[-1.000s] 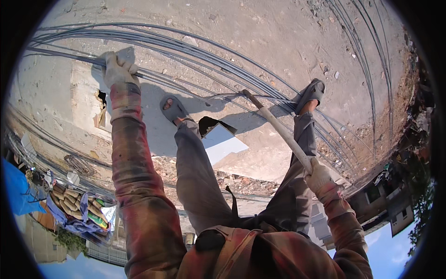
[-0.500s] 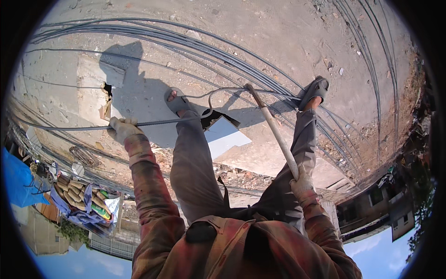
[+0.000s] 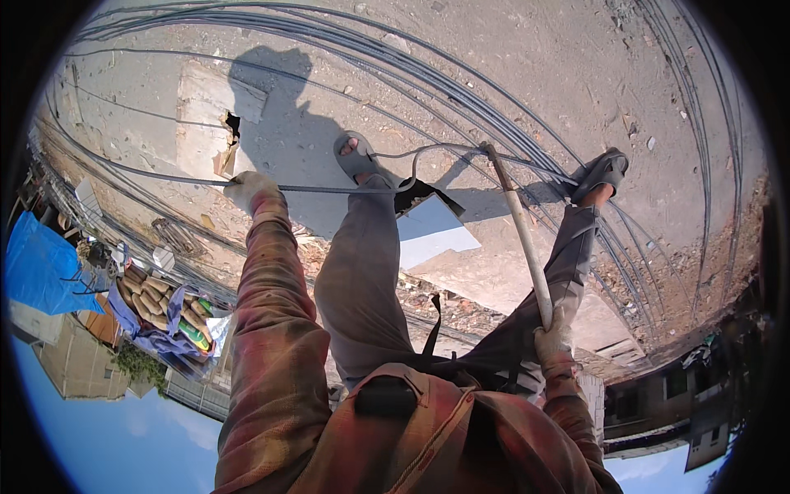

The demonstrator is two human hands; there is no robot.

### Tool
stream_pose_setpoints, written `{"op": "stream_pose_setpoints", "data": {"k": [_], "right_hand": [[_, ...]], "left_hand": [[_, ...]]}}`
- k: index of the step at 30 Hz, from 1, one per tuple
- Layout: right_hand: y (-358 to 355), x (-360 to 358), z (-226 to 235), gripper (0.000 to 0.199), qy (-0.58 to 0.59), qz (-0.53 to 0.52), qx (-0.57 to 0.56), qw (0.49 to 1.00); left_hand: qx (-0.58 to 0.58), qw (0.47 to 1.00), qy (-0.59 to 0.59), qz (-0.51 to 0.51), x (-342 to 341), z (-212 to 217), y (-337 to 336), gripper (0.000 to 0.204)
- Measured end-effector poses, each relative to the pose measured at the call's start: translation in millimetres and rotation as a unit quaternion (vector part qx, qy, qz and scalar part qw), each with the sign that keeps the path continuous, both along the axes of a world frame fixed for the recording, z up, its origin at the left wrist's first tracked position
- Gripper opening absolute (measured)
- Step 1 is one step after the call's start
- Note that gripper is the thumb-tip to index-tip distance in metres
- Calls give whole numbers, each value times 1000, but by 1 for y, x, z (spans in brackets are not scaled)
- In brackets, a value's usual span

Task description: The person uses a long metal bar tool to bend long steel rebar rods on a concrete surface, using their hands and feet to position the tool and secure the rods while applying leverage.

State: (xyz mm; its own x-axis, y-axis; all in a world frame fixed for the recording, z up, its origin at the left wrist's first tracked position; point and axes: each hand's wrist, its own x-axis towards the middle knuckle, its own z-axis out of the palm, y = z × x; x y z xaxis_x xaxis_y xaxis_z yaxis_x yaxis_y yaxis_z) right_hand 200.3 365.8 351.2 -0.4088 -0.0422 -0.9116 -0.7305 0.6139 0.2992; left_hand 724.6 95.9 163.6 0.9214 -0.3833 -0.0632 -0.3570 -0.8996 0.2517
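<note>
My left hand (image 3: 252, 193), in a pale work glove, is closed around a long grey steel rod (image 3: 329, 190), apparently rebar, stretched across in front of my left leg. Beside that leg the rod turns up in a sharp S-shaped bend (image 3: 412, 174), then carries on to the right. My right hand (image 3: 555, 339), also gloved, grips the lower end of a long-handled bar (image 3: 527, 247) with a pale shaft. Its dark metal head (image 3: 489, 153) meets the rod between my two feet; how it engages the rod is too small to tell.
A bundle of long rods (image 3: 395, 70) curves over the dusty ground and runs by my right sandal (image 3: 605, 171). My left sandal (image 3: 354, 156) is near a broken pale board (image 3: 436, 230) with a dark hole beside it. More rods (image 3: 708, 132) lie far right; a blue tarp (image 3: 45, 263) hangs left.
The whole view has shifted, so the ground and feet appear farther right and slightly higher. My left hand has turned a little on the rod; both hands keep their holds.
</note>
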Motion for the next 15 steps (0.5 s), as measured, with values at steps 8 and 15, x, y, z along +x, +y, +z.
{"op": "stream_pose_setpoints", "data": {"k": [8, 15], "right_hand": [[28, 6, -2, 65, 1, -20, -28, 999], [40, 19, -1, 69, 36, -35, 1, 999]], "left_hand": [[96, 995, 7, 23, 49, -29, 12, 29], [49, 994, 102, 3, 115, -138, -6, 32]]}}
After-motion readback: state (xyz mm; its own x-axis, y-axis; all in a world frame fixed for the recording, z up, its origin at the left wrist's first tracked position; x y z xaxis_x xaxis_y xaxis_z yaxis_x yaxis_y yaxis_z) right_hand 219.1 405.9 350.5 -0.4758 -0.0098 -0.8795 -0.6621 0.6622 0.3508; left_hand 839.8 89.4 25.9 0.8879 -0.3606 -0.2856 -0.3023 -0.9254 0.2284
